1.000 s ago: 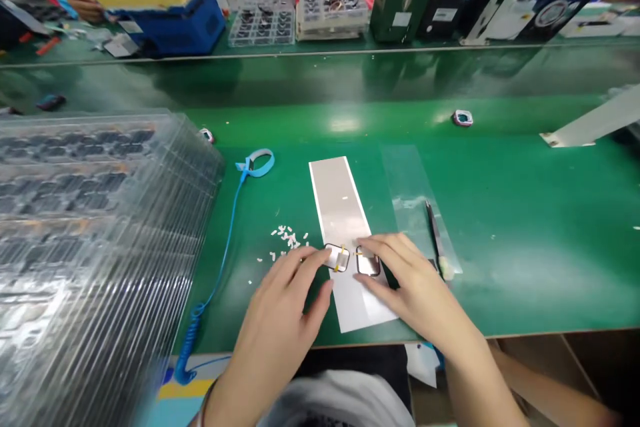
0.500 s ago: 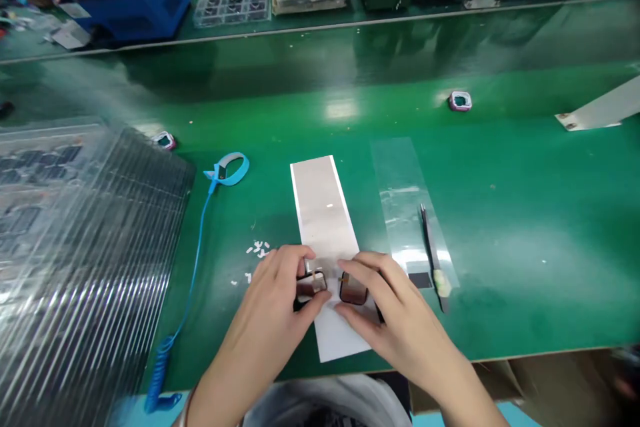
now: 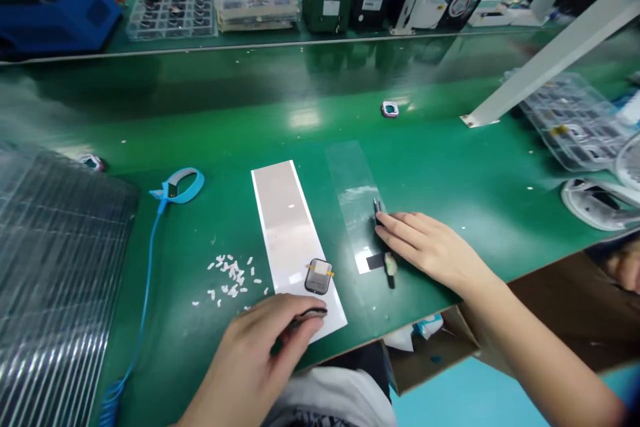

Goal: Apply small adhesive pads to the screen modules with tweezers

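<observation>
My left hand point(image 3: 265, 347) pinches a small dark watch screen point(image 3: 313, 313), seen nearly edge-on, above the lower end of a white-edged paper strip point(image 3: 280, 220). Another watch screen point(image 3: 319, 277), square with rounded corners and orange tabs at its sides, lies on that strip just beyond my fingers. My right hand point(image 3: 425, 243) has its fingers closed over the middle of dark tweezers point(image 3: 391, 275), which lie on and beside a clear plastic film point(image 3: 353, 180). The tweezers' tips and pale-wrapped end show; my right thumb is hidden. A dark patch point(image 3: 375, 261) marks the film's near end.
Small white scraps point(image 3: 234, 273) lie left of the strip. A blue wrist strap point(image 3: 185, 187) with a coiled cord is farther left, beside stacked clear trays point(image 3: 65, 280). A white post point(image 3: 550, 53) and a compartment tray point(image 3: 575, 120) stand right. Another person's hand point(image 3: 627, 267) shows at the right edge.
My right hand has let go of its watch screen, now on the strip, and moved right onto the tweezers. My left hand still holds its screen, now tilted. The view has swung right.
</observation>
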The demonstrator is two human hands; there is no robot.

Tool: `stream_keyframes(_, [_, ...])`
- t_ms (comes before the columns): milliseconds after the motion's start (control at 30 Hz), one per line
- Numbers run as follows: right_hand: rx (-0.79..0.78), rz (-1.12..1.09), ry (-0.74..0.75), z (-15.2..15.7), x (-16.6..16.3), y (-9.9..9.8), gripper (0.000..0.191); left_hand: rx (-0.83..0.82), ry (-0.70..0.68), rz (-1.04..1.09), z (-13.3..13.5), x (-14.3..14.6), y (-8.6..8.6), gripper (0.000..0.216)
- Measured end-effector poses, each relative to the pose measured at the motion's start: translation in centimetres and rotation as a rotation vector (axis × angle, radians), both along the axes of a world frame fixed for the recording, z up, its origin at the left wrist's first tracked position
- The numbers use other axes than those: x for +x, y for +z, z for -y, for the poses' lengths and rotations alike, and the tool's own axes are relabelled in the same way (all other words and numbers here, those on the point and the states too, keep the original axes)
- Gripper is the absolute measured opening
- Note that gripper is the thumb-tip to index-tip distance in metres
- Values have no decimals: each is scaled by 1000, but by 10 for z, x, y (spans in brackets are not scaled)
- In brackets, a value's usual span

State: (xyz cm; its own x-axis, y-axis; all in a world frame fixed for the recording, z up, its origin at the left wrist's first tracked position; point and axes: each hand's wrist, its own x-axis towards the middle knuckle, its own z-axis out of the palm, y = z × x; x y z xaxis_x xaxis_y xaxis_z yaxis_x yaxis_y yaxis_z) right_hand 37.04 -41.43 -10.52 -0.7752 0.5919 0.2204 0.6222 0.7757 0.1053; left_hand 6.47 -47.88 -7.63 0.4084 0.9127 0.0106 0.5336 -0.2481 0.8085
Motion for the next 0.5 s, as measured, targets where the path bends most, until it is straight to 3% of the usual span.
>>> stream_keyframes(133, [-115,-348,-137,11,3,-10,19,-13,-112,32,7,21,2,16])
stream_keyframes(233, [-366,-815,-281,21,-9,-17,14,69,-150,-14,10,37,-1,15])
stream_keyframes(300, [-560,-1013,-315,25,-21,-18,9,125,-170,-38,11,44,-4,15])
stream_keyframes(400, [-750,-1055,-316,30,-37,-16,4,151,-176,-76,15,43,-12,17])
stream_keyframes(500, [-759,-994,-302,38,-51,-15,5,143,-157,-109,22,26,-19,17])
